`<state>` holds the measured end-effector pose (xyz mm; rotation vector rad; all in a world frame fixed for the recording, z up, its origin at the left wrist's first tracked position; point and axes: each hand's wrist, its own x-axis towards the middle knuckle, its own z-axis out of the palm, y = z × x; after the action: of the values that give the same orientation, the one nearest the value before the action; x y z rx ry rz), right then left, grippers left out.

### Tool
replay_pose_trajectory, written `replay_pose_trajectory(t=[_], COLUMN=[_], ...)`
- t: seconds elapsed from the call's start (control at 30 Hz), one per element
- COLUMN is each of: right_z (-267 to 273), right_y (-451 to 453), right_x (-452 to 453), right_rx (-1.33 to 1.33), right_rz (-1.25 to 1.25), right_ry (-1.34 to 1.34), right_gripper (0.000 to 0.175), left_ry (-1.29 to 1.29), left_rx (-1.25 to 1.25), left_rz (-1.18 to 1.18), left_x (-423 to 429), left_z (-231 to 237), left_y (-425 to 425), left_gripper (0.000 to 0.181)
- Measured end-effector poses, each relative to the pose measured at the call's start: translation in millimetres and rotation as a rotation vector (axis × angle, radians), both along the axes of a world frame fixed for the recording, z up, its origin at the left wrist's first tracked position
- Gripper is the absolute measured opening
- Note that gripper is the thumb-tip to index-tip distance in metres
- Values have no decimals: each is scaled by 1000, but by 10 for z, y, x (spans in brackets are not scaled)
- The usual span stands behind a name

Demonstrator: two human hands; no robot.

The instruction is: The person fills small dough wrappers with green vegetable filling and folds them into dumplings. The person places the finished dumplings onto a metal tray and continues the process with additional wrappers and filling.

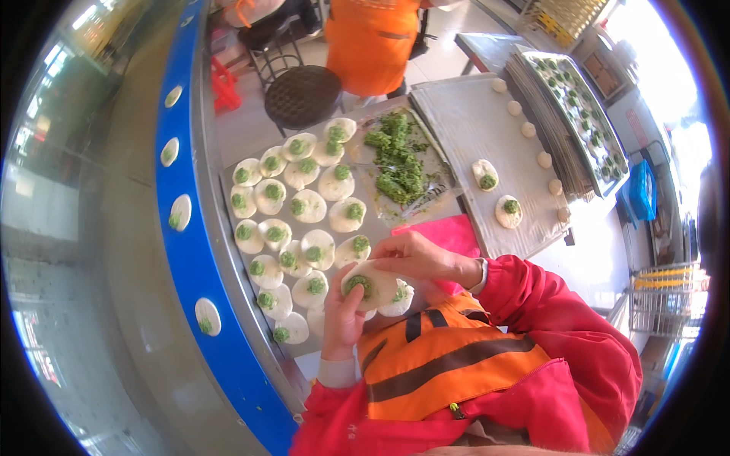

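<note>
A round of white dough (381,288) with chopped green filling (359,283) on it is held up between my two hands. My left hand (345,313) supports it from below and the left, its thumb against the filling. With its fingertips, my right hand (408,253) pinches the far edge of the same round. Beneath and beyond them, several flat dough rounds (308,206) topped with green filling lie in loose rows on the metal table (365,225). One more filled round (397,302) sits close below my right hand, partly covered by the held one.
A heap of green filling (399,165) lies on a sheet past my hands. Right of it, a tray (450,119) carries two filled pieces and several dough balls (528,130). A blue conveyor belt (222,365) with dough rounds runs at left. Ahead stand a stool (303,97) and a person (370,45).
</note>
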<state>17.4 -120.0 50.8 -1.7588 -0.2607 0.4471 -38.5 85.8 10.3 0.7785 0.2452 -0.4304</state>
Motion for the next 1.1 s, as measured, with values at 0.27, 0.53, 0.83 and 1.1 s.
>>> replay_pose_trajectory(t=[0.27, 0.53, 0.83, 1.1], right_z=[29, -66, 47, 7], right_y=[-286, -384, -322, -330], right_x=[-168, -150, -220, -245], right_rx=[-79, -82, -197, -243], right_rz=[20, 84, 171, -10], right_ry=[-285, -280, -479, -700], right_gripper=[13, 9, 11, 10], left_ry=[-314, -441, -774, -243], left_rx=[497, 519, 943, 427], left_rz=[-330, -404, -500, -375], left_x=[229, 232, 236, 271], left_z=[8, 8, 83, 137], left_y=[-270, -252, -244, -205], left_gripper=[40, 61, 67, 45])
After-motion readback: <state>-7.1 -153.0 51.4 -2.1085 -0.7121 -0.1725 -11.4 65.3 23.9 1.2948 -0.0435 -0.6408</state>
